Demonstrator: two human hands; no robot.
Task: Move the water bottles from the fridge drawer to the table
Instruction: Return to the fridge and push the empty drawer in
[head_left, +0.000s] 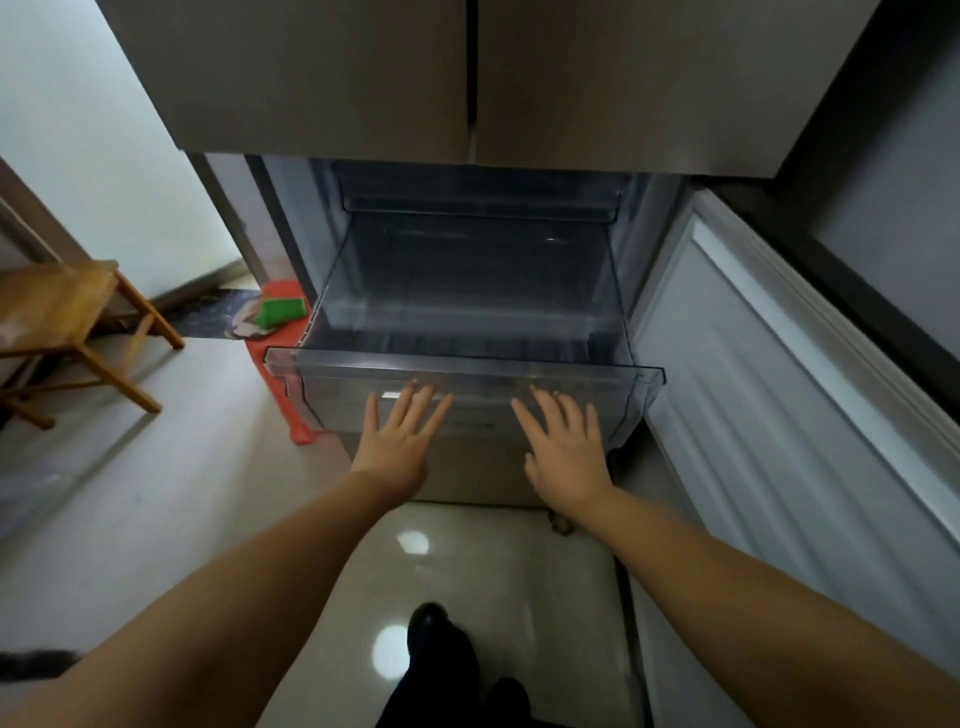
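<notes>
The clear plastic fridge drawer (467, 364) is pulled out from the lower compartment, and no water bottle shows inside it. My left hand (397, 436) lies flat with straight fingers against the drawer's front wall, left of centre. My right hand (563, 441) does the same to the right of centre, fingers spread. Neither hand holds anything. The table is out of view.
The lower fridge door (779, 374) stands swung out on the right. A wooden stool (67, 322) is at the left. A red mat with a green item (278, 312) lies on the floor beside the fridge. Glossy tiled floor and my dark shoe (441, 649) are below.
</notes>
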